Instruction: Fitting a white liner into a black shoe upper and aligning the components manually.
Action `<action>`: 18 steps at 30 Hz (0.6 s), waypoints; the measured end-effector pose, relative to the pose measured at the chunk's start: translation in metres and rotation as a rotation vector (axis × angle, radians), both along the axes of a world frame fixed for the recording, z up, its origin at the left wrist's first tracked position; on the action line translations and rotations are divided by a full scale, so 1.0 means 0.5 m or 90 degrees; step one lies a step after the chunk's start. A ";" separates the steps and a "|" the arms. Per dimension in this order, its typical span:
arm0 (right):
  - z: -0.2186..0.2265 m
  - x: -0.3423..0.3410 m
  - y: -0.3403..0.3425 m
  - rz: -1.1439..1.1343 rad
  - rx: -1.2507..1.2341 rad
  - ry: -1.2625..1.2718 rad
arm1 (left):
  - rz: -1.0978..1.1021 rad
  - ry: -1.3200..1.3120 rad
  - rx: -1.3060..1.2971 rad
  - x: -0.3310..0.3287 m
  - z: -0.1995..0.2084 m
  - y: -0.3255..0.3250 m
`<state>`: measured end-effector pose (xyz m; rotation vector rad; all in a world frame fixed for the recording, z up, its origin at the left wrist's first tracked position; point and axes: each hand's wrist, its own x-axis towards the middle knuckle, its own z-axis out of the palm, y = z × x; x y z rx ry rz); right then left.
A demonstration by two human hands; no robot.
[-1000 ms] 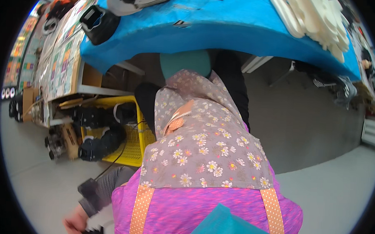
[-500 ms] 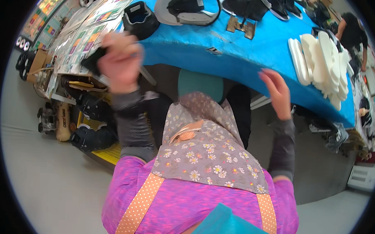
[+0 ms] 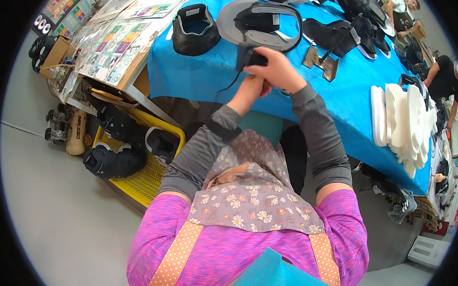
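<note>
Both hands meet over the near edge of the blue-covered table. Between them is a small black piece of soft material (image 3: 247,57), blurred, with a thin dark strand hanging from its left side. My right hand (image 3: 281,73) is closed, thumb and fingers around the piece from the right. My left hand (image 3: 247,94) is closed too and presses up against the right one from below; its fingers are partly hidden. Just beyond the hands lie a black shoe upper (image 3: 195,33) and a grey-white shoe part with a black lining (image 3: 261,22).
White soles (image 3: 401,119) stand stacked on the right of the blue table (image 3: 336,99). Black shoes (image 3: 331,35) and a rusty metal hinge piece (image 3: 321,63) lie farther back. A yellow crate (image 3: 152,178) with black shoes sits at lower left. Other people work at far right.
My left hand has swung right from the left side with the black piece, and my right hand has moved left and up to join it. The view has shifted slightly.
</note>
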<state>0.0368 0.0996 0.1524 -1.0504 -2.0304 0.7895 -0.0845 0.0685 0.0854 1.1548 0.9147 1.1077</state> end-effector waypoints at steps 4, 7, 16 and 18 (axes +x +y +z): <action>-0.034 0.096 0.117 -0.179 -0.062 -0.050 | -0.021 -0.177 -0.187 0.020 -0.028 -0.046; -0.126 0.179 0.143 -0.428 0.083 -0.412 | 0.077 -0.235 -0.204 0.004 -0.032 -0.042; -0.063 -0.068 -0.114 0.079 0.257 -0.015 | 0.463 -0.187 -0.044 -0.083 0.009 0.157; -0.080 -0.134 -0.148 0.037 0.313 -0.026 | 0.467 -0.184 -0.041 -0.097 -0.015 0.205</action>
